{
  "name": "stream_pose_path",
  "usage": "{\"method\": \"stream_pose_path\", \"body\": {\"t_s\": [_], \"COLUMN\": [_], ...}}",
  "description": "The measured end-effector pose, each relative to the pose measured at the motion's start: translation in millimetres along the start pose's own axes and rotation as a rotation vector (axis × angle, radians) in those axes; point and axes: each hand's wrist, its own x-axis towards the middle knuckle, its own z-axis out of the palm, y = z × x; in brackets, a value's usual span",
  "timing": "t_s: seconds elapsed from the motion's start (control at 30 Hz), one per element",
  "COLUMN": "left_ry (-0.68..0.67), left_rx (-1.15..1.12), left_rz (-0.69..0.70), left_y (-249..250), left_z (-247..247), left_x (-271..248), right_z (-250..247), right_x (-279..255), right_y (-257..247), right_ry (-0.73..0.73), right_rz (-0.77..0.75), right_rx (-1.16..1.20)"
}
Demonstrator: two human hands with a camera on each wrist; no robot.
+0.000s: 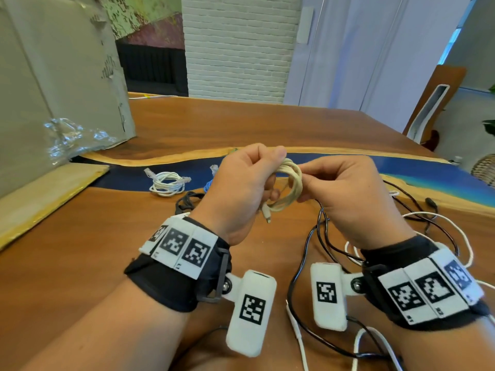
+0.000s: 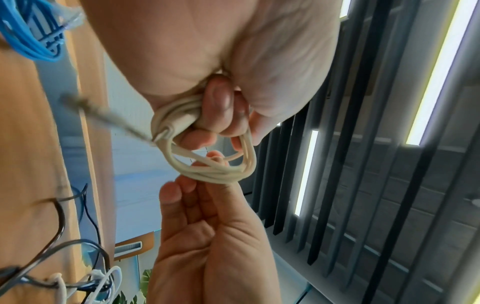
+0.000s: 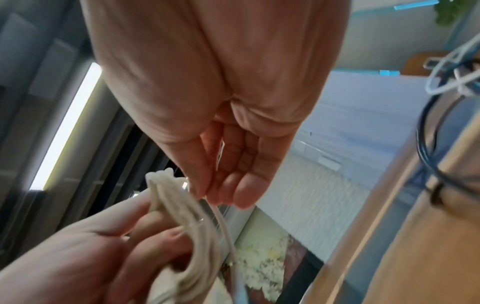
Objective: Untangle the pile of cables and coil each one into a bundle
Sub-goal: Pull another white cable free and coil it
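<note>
Above the table's middle, my left hand (image 1: 276,174) grips a cream cable (image 1: 292,183) wound into a small coil, fingers curled through the loops. Its connector end (image 1: 266,214) hangs below the palm. My right hand (image 1: 304,182) pinches the coil's right side between thumb and fingertips. In the left wrist view my left hand (image 2: 215,115) wraps the cream cable (image 2: 213,173), and the right hand (image 2: 207,164) pinches the far side. In the right wrist view the right hand (image 3: 215,195) nips a strand of the cream cable (image 3: 197,236).
A coiled white cable (image 1: 167,183), a blue cable (image 1: 207,186) and a small black bundle (image 1: 187,200) lie beyond my left wrist. Tangled black and white cables (image 1: 401,226) spread at right on the wooden table (image 1: 241,124). A cardboard box (image 1: 53,76) stands at left.
</note>
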Motion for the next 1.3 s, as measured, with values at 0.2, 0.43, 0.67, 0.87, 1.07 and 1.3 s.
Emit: {"method": "stream_pose_path", "body": {"t_s": [0.2, 0.43, 0.67, 0.87, 1.07, 1.3], "left_ry": [0.110, 0.075, -0.031, -0.002, 0.007, 0.021], "left_rx": [0.112, 0.188, 0.326, 0.429, 0.470, 0.407], "left_rz": [0.167, 0.207, 0.287, 0.288, 0.292, 0.255], "left_y": [-2.4, -4.5, -2.7, -3.0, -3.6, -7.8], "left_z": [-7.5, -12.0, -8.1, -15.1, -17.7, -19.9], "left_x": [5.0, 6.4, 3.7, 6.4, 8.0, 10.2], "right_z": [14.0, 22.3, 15.8, 24.9, 28.3, 26.3], "right_x": [-3.2, -7.3, -7.5, -3.7, -3.9, -6.3], "right_y": [-3.7, -0.3, -0.2, -1.8, -2.4, -4.7], "right_ry": [-0.130, -0.151, -0.341, -0.169, -0.024, 0.140], "right_rz": [0.172, 0.170, 0.312, 0.133, 0.087, 0.061], "right_rx": [0.394, 0.346, 0.577, 0.151, 0.075, -0.006]}}
